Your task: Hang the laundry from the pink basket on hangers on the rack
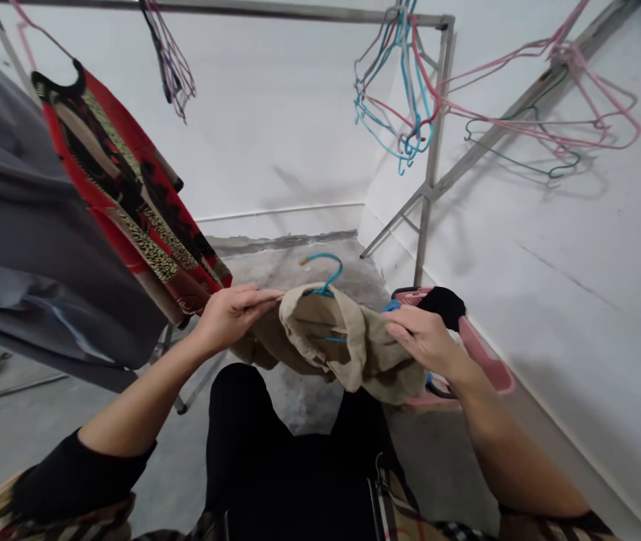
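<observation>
The pink basket (486, 361) stands on the floor (461, 466) at right, holding a black cloth (442, 306) and blue material (438, 387) too obscured to identify. My right hand (424, 334) and the tan garment (379, 357) partly cover it. The garment is held up between my 2 hands; the fingers of my left hand (241, 309) and right hand grip its shoulders. The blue hanger (338, 264) shows its hook above the collar; its arms are mostly hidden inside. A grey garment (27, 218) is cut off at left.
</observation>
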{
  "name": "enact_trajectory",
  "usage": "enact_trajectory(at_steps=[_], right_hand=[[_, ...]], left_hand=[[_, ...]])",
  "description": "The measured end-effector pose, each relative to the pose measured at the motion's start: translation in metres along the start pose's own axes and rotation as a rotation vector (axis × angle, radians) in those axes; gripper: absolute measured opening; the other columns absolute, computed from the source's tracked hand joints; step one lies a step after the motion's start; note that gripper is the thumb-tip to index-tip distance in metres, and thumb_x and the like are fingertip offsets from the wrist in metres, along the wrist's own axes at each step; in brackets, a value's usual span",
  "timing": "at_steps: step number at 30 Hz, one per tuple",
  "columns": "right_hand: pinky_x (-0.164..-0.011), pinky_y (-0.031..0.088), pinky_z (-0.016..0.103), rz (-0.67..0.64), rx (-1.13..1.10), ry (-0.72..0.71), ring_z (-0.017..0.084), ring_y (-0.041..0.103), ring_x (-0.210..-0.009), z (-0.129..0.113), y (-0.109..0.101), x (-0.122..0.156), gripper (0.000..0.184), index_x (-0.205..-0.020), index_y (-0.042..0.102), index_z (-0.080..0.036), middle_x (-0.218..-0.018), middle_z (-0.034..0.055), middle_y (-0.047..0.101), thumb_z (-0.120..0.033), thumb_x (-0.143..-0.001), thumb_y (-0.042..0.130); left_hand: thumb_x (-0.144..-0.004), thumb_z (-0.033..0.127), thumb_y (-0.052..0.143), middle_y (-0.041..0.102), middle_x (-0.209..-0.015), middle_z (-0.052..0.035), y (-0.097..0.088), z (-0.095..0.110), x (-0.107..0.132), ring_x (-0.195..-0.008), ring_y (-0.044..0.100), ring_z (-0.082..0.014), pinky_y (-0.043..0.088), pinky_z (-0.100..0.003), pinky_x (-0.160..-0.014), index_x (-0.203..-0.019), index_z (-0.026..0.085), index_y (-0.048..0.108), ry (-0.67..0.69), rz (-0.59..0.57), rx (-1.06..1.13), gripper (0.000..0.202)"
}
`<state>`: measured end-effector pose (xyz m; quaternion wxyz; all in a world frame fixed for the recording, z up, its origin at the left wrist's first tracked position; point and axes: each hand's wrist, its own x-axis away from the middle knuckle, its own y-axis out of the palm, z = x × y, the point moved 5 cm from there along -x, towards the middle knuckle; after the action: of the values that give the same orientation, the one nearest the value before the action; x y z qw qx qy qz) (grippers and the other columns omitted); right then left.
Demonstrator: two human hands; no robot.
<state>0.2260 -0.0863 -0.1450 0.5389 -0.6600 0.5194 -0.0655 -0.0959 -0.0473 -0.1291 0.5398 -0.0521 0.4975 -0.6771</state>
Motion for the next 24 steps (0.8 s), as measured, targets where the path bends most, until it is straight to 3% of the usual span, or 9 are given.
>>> enact_trajectory(at_steps=[4,7,11,14,17,20,24], right_hand=[[-0.061,0.047,0.025,0.083,0.018,-0.03,0.014,0.059,-0.065,-0.012,-0.012,0.001,0.028,-0.082,0.065,-0.018,-0.07,0.0031,0.065,-0.031,-0.097,0.045],[-0.058,0.048,0.023,0.157,0.037,-0.022,0.013,0.062,-0.061,-0.013,-0.03,0.006,0.027,-0.083,0.066,-0.019,-0.071,0.0021,0.069,-0.029,-0.096,0.045],[-0.056,0.052,0.024,0.27,0.178,0.055,0.015,0.066,-0.058,-0.006,-0.061,0.019,0.027,-0.086,0.07,-0.021,-0.07,0.0031,0.071,-0.033,-0.094,0.047],[-0.05,0.052,0.027,0.323,0.241,0.128,0.018,0.065,-0.054,0.003,-0.081,0.029,0.024,-0.085,0.072,-0.025,-0.065,0.005,0.07,-0.036,-0.091,0.051],[-0.045,0.05,0.03,0.306,0.251,0.166,0.021,0.064,-0.051,0.01,-0.09,0.03,0.019,-0.082,0.073,-0.033,-0.062,0.0062,0.069,-0.04,-0.087,0.056],[-0.044,0.049,0.031,0.396,0.256,0.118,0.022,0.064,-0.05,0.005,-0.094,0.016,0.015,-0.081,0.072,-0.037,-0.063,0.0052,0.07,-0.042,-0.084,0.059],[-0.046,0.047,0.029,0.532,0.302,0.02,0.018,0.061,-0.049,-0.022,-0.091,-0.03,0.016,-0.086,0.072,-0.031,-0.065,0.0031,0.071,-0.039,-0.086,0.057]], left_hand=[[-0.091,0.04,0.054,0.063,-0.068,-0.0012,-0.006,0.004,-0.006,-0.063,0.059,-0.0125,0.043,-0.02,-0.06,-0.102,0.021,0.076,-0.002,0.038,0.019,0.031],[-0.088,0.042,0.059,0.068,-0.079,-0.0035,-0.012,0.0,-0.007,-0.074,0.063,-0.0152,0.047,-0.022,-0.07,-0.107,0.021,0.073,-0.005,0.041,0.026,0.032],[-0.08,0.046,0.066,0.07,-0.09,-0.0049,-0.016,-0.024,-0.002,-0.082,0.064,-0.0182,0.05,-0.026,-0.075,-0.113,0.019,0.069,-0.129,0.11,0.106,0.043],[-0.078,0.044,0.066,0.071,-0.085,-0.0046,-0.014,-0.045,0.004,-0.079,0.065,-0.0193,0.052,-0.027,-0.072,-0.103,0.016,0.073,-0.227,0.135,0.221,0.038],[-0.078,0.039,0.064,0.073,-0.088,-0.0063,-0.02,-0.058,0.008,-0.085,0.066,-0.0208,0.052,-0.03,-0.081,-0.09,0.015,0.075,-0.286,0.337,0.254,0.029],[-0.081,0.035,0.06,0.071,-0.099,-0.0081,-0.025,-0.065,0.014,-0.09,0.065,-0.02,0.052,-0.032,-0.084,-0.105,0.015,0.072,-0.382,0.598,0.244,0.033],[-0.082,0.033,0.061,0.063,-0.119,-0.0115,-0.021,-0.061,0.018,-0.093,0.061,-0.018,0.052,-0.03,-0.077,-0.127,0.017,0.058,-0.364,0.661,0.242,0.048]])
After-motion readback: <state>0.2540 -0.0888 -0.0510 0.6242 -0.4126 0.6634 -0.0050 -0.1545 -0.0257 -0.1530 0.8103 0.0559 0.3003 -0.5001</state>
